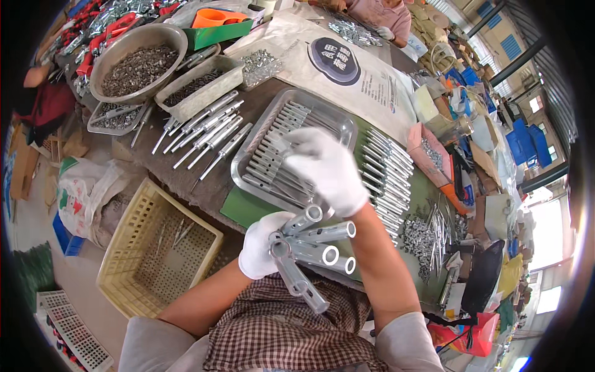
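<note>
By the closed fingers of the left hand (pixel 261 245), several metal tubes (pixel 308 249) are being gripped just in front of the tray (pixel 256 131). Over the tray, the fingers of the right hand (pixel 325 168) are being held bent; whether anything is being grasped cannot be told. Slim rods (pixel 265 149) are being contained inside the tray. Seemingly, rods are being handled while the tubes are being steadied; careful finger placement is being called for.
</note>
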`<state>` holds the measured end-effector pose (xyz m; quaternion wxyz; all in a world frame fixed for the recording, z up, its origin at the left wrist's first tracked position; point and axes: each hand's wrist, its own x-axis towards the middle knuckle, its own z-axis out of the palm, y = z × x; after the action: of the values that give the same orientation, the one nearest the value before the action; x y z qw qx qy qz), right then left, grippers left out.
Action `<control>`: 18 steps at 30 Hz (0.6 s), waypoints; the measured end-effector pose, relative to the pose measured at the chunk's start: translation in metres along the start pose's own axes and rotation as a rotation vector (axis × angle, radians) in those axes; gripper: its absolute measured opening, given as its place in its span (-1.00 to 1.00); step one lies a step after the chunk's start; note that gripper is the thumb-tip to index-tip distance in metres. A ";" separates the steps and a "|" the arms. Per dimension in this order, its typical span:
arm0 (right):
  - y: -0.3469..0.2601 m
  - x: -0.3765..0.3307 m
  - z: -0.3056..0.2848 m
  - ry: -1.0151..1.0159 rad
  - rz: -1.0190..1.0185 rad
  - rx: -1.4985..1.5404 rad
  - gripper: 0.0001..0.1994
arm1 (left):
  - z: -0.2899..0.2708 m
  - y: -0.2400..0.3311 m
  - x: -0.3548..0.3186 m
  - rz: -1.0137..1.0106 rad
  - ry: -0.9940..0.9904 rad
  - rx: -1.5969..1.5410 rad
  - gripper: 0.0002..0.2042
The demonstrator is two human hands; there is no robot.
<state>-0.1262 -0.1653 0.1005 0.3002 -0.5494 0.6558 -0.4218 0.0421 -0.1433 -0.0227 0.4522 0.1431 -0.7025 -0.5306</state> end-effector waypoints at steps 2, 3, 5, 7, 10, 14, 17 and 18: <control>-0.019 -0.012 -0.023 0.223 -0.102 0.121 -0.56 | 0.002 0.000 -0.004 -0.110 0.032 -0.033 -0.49; -0.033 -0.025 -0.036 0.296 -0.076 0.268 -0.55 | 0.005 0.003 -0.003 -0.104 0.036 -0.043 -0.49; -0.053 -0.047 -0.055 0.409 -0.209 0.435 -0.50 | 0.010 0.014 0.003 -0.134 0.124 -0.107 -0.50; -0.076 -0.073 -0.060 0.436 -0.339 0.472 -0.38 | 0.012 0.018 0.005 -0.131 0.134 -0.095 -0.50; -0.093 -0.099 -0.045 0.488 -0.499 0.360 -0.26 | 0.012 0.017 0.007 -0.193 0.132 -0.087 -0.49; -0.089 -0.098 -0.025 0.407 -0.642 0.243 -0.16 | 0.010 0.013 0.004 -0.069 0.020 0.029 -0.51; -0.082 -0.088 -0.038 0.107 -0.753 -0.230 -0.28 | 0.011 0.003 0.002 -0.174 0.054 0.079 -0.47; -0.089 -0.090 -0.034 0.060 -0.697 -0.301 -0.37 | 0.013 0.000 0.003 -0.130 0.080 0.086 -0.50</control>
<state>-0.0942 -0.0742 0.1884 0.0357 -0.7648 0.4928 -0.4135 0.0308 -0.1372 -0.0217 0.4381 0.2287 -0.6951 -0.5221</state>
